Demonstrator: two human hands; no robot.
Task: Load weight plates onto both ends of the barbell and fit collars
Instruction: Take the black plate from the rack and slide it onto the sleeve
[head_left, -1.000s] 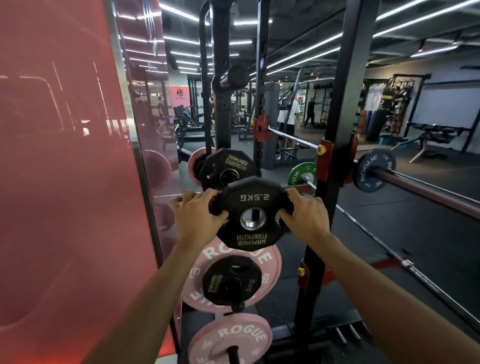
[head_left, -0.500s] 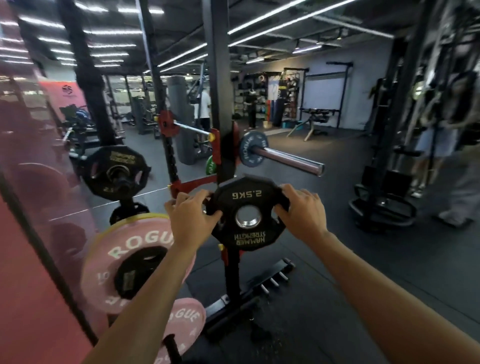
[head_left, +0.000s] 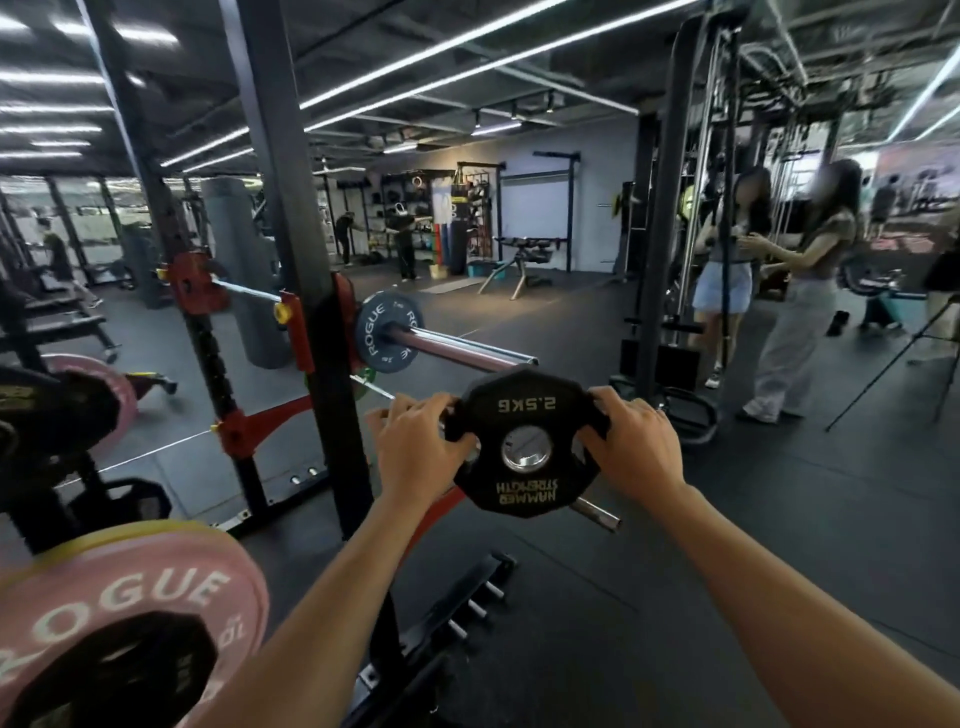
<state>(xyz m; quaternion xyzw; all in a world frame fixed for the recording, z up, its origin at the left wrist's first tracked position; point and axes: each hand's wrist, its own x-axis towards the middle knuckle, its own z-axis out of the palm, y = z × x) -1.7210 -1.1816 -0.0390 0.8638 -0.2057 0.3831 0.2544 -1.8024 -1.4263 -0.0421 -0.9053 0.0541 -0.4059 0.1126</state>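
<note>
A black 2.5 kg Hammer Strength plate (head_left: 524, 410) is held upright in front of me, its lettering upside down. My left hand (head_left: 415, 447) grips its left edge and my right hand (head_left: 631, 449) grips its right edge. The barbell sleeve (head_left: 457, 353) juts toward me from the rack, just above and left of the held plate. A dark blue Rogue plate (head_left: 384, 340) sits on that sleeve against the black rack upright (head_left: 291, 208). I see no collar.
Pink Rogue plates (head_left: 130, 592) and a black plate (head_left: 52, 415) hang on storage pegs at lower left. A steel peg (head_left: 597, 514) pokes out below the held plate. Two people (head_left: 789, 312) stand at right by a cable machine. A tripod (head_left: 904, 364) stands far right.
My view has swung right, away from the plate storage. The held plate has moved with both hands toward the free end of the barbell sleeve, which now lies just above it.
</note>
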